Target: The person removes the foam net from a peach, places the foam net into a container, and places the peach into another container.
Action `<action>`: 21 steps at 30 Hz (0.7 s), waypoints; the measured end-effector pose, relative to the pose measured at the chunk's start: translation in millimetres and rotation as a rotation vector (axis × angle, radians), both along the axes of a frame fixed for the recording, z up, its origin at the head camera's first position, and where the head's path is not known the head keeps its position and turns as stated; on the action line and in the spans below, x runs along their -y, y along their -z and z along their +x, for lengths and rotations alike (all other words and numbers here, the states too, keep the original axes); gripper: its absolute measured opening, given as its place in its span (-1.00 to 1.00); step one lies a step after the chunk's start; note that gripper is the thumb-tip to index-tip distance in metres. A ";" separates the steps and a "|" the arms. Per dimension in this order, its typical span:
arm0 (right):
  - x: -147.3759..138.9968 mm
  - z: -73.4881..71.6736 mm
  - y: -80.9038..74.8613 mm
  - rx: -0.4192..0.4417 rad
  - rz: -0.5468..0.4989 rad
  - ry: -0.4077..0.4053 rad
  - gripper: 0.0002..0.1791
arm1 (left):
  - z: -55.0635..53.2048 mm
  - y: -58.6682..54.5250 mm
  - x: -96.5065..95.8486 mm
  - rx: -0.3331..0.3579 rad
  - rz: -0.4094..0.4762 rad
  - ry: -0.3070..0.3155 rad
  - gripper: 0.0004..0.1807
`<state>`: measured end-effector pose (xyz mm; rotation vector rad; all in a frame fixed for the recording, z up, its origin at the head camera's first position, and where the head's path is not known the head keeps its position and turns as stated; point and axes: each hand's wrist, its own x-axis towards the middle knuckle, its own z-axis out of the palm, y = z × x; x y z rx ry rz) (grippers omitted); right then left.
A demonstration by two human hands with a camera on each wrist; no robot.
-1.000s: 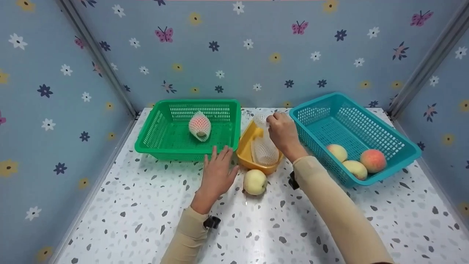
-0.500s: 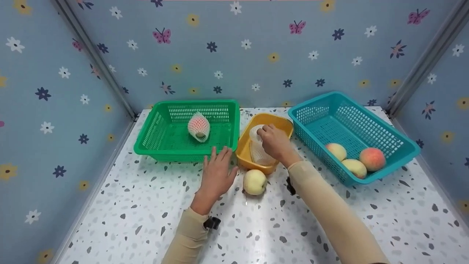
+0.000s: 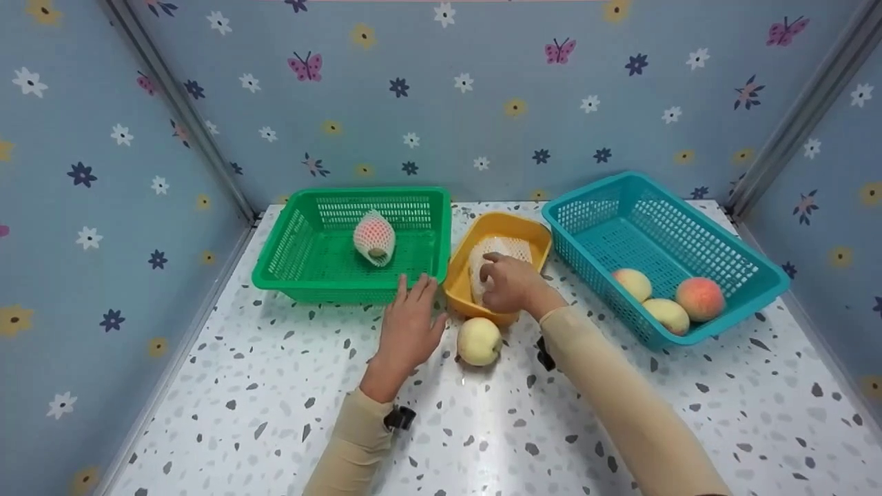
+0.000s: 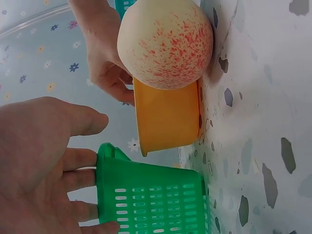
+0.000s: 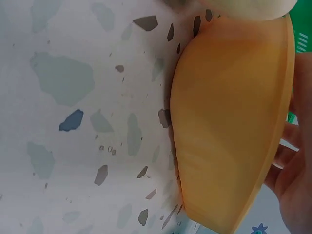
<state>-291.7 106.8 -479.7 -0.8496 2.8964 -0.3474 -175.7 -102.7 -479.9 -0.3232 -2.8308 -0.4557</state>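
Observation:
My left hand (image 3: pixel 408 329) has its fingers straight, the tips at the front rim of the green basket (image 3: pixel 351 284); nothing is in it. My right hand (image 3: pixel 513 284) is inside the small yellow basket (image 3: pixel 455 281), loosely bent over white foam fruit nets (image 3: pixel 508 246). Its fingers (image 5: pixel 287 153) show past the yellow rim in the right wrist view, with no net visible between them. A pale peach (image 3: pixel 479 342) sits on the table just before the yellow basket; red speckles (image 4: pixel 173 48) mark its side in the left wrist view.
A net-wrapped peach (image 3: pixel 374 238) lies in the green basket on the left. The blue basket (image 3: pixel 599 242) at right bears several peaches (image 3: pixel 700 299) in its near corner. Flower-patterned walls (image 3: pixel 441 103) surround the speckled table (image 3: pixel 275 427) at the back and sides.
My right hand has moved left and down into the yellow basket, bringing a foam net that now lies there with the others. My left hand has stayed in place.

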 end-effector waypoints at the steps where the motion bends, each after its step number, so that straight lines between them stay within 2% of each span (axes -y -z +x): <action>1: 1.3 0.6 -0.2 0.015 -0.005 0.009 -0.68 | 0.0 0.0 -0.1 0.006 -0.001 -0.002 -0.33; 6: 5.6 0.8 -0.9 0.028 -0.022 0.042 -0.56 | -0.3 1.8 0.7 -0.008 -0.004 0.004 -0.33; 9: 5.7 -1.1 1.6 0.015 0.014 0.059 -0.53 | -0.9 3.7 0.8 -0.023 0.002 0.011 -0.33; 14: 6.0 -1.6 6.8 0.045 0.067 0.095 -0.46 | -1.8 5.7 0.8 -0.042 0.010 0.020 -0.33; 21: 8.8 -2.6 8.3 0.048 0.128 0.106 -0.49 | 0.6 5.9 2.1 -0.099 0.045 0.036 -0.35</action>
